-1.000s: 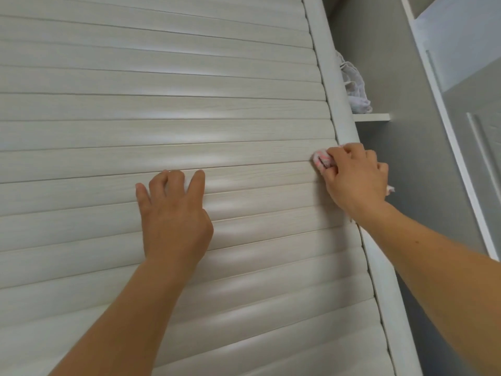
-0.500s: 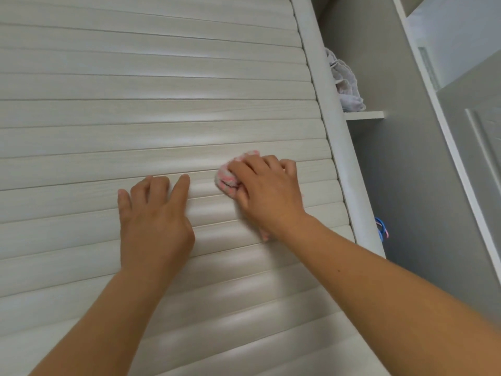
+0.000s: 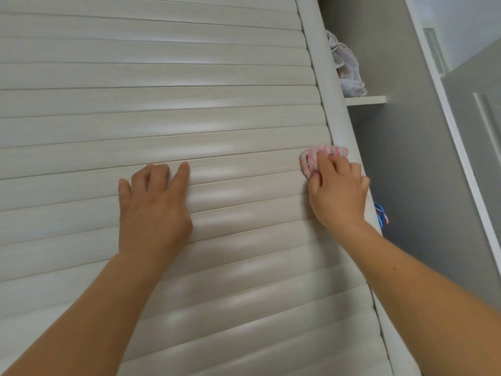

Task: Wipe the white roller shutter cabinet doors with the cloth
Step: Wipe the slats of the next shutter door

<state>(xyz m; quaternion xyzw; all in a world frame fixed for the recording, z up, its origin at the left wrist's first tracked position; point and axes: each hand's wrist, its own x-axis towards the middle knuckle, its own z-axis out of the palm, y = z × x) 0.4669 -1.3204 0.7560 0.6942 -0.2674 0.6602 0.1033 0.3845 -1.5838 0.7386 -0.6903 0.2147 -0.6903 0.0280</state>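
Right fingers: curled over a small pink-and-white striped cloth (image 3: 320, 158), pressing it flat to the shutter; the right hand (image 3: 337, 191) covers most of it.
Left fingers: straight and slightly spread, holding nothing — the left hand (image 3: 154, 210) rests palm-down on the slats.
Cloth position: at the far right end of one slat, touching the pale vertical side frame (image 3: 333, 104).
Door: the white roller shutter cabinet door (image 3: 162, 90) fills the view, its slats running long from left to right.
Key relation: unwiped slat length lies leftward from the cloth, along the slat — toward the left hand, well apart.
Arms: both reach upward, forearms extended.
Beyond frame: a crumpled white rag (image 3: 348, 74) on a shelf.
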